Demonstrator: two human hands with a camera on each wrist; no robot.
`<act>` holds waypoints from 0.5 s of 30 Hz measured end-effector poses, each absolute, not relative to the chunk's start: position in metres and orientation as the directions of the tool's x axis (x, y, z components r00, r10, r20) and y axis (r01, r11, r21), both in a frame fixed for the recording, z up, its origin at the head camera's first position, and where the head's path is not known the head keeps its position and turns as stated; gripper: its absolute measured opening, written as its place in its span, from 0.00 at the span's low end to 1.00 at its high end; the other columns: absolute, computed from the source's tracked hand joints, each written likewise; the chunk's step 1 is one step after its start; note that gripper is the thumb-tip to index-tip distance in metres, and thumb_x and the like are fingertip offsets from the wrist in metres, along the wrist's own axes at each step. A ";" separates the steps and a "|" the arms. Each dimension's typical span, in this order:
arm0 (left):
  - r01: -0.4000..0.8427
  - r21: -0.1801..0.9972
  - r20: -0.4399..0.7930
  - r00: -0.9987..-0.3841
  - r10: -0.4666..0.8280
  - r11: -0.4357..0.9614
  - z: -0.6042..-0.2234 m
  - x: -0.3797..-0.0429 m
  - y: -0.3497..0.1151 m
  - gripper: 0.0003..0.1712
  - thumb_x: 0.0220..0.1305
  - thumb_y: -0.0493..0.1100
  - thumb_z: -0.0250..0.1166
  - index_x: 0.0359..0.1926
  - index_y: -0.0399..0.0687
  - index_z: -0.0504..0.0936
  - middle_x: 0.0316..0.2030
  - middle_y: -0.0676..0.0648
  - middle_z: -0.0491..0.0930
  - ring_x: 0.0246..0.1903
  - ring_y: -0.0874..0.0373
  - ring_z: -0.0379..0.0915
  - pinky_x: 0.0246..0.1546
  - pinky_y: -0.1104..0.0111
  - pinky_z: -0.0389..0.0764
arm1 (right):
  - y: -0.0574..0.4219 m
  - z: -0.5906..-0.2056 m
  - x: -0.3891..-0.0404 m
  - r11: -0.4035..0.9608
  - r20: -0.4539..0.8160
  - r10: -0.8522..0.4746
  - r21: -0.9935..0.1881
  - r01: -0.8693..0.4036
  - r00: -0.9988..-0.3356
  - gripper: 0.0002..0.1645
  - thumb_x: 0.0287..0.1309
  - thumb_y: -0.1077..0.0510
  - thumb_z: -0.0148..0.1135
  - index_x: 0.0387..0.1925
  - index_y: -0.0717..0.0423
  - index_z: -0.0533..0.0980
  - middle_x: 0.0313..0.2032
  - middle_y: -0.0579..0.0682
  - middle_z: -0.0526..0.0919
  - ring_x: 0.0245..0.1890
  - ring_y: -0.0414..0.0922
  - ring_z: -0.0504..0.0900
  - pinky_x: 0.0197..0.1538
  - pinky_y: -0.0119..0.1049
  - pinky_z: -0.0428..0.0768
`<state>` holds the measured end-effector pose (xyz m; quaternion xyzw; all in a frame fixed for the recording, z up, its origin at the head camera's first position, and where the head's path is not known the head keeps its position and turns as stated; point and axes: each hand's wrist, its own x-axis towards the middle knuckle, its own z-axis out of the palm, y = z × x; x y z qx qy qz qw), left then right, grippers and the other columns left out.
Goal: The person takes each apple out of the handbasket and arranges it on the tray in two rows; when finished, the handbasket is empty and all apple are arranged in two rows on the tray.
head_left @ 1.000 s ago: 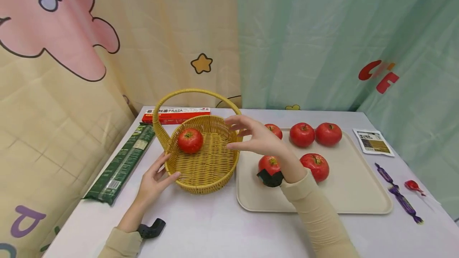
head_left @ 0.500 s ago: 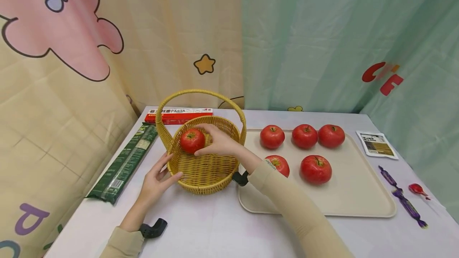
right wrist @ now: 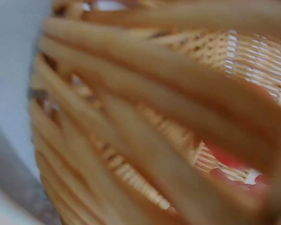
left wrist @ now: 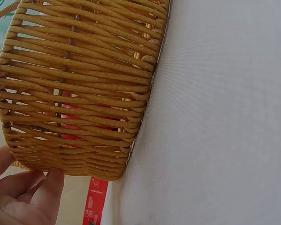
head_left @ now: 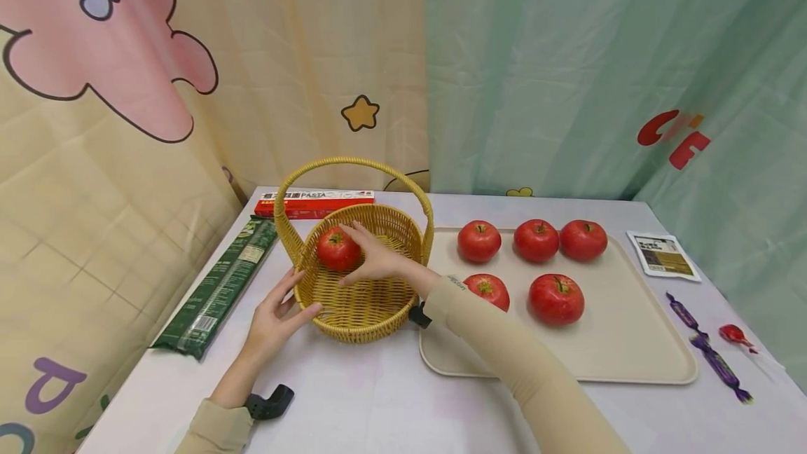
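Note:
A yellow wicker basket [head_left: 363, 331] with a tall hoop handle stands on the table. Its left front side is held by my left hand [head_left: 271, 321], thumb at the rim and fingers along the outside. The left wrist view shows bent fingers [left wrist: 25, 187] against the woven wall. Inside the basket, at its left, sits a red apple [head_left: 336, 249]. My right hand [head_left: 378, 258] reaches in over the basket's right side, thumb and fingers spread, fingertips right at the apple. The right wrist view is mostly blurred wicker, with red showing through gaps.
Right of the basket lies a beige tray [head_left: 630, 342] bearing several red apples [head_left: 556, 299]. A white packet [head_left: 662, 255], purple-wrapped candies [head_left: 715, 363] and a red lollipop [head_left: 733, 333] lie beyond it. On the left are a green pasta packet [head_left: 221, 286] and a red pasta box [head_left: 315, 205].
My right hand has moved left from the basket's right rim to the apple inside, and its thumb has since spread slightly away from the fruit. My left hand stays at the basket.

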<state>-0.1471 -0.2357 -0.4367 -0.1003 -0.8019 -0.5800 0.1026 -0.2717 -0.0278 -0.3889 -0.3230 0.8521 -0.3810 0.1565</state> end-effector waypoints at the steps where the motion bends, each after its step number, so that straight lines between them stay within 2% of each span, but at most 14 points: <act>1: 0.280 0.909 0.281 -0.959 0.042 0.307 -0.436 -0.147 -0.236 0.37 0.57 0.36 0.68 0.66 0.36 0.63 0.71 0.41 0.48 0.67 0.42 0.50 0.53 0.85 0.64 | -0.029 -0.390 -0.272 0.501 -0.021 -0.680 -0.743 -0.443 -0.733 0.65 0.40 0.49 0.76 0.73 0.43 0.45 0.73 0.53 0.37 0.72 0.54 0.39 0.67 0.59 0.51; 4: 0.283 0.908 0.283 -0.958 0.044 0.308 -0.436 -0.147 -0.235 0.37 0.57 0.36 0.68 0.66 0.36 0.63 0.71 0.41 0.48 0.67 0.42 0.51 0.53 0.85 0.64 | -0.032 -0.393 -0.272 0.492 -0.017 -0.696 -0.740 -0.459 -0.718 0.66 0.40 0.48 0.77 0.74 0.42 0.43 0.73 0.53 0.39 0.71 0.54 0.42 0.66 0.57 0.54; 9: 0.281 0.909 0.282 -0.958 0.042 0.309 -0.435 -0.147 -0.235 0.38 0.57 0.37 0.68 0.66 0.37 0.63 0.71 0.41 0.48 0.66 0.42 0.52 0.53 0.84 0.65 | -0.034 -0.394 -0.269 0.482 -0.032 -0.695 -0.762 -0.432 -0.719 0.61 0.39 0.46 0.77 0.72 0.38 0.51 0.66 0.51 0.51 0.63 0.52 0.60 0.60 0.50 0.68; 12: 0.276 0.909 0.278 -0.960 0.040 0.313 -0.435 -0.147 -0.235 0.37 0.57 0.37 0.68 0.66 0.38 0.64 0.71 0.41 0.48 0.67 0.43 0.51 0.53 0.84 0.65 | -0.035 -0.395 -0.265 0.473 -0.047 -0.726 -0.758 -0.449 -0.686 0.55 0.39 0.45 0.76 0.69 0.39 0.58 0.59 0.49 0.57 0.58 0.47 0.63 0.58 0.44 0.71; 15: 0.274 0.908 0.277 -0.960 0.037 0.316 -0.436 -0.146 -0.236 0.37 0.57 0.37 0.68 0.66 0.37 0.64 0.71 0.41 0.49 0.67 0.43 0.51 0.52 0.84 0.65 | -0.037 -0.395 -0.258 0.437 -0.036 -0.780 -0.746 -0.503 -0.625 0.48 0.39 0.46 0.77 0.63 0.43 0.63 0.55 0.47 0.61 0.54 0.43 0.64 0.54 0.37 0.72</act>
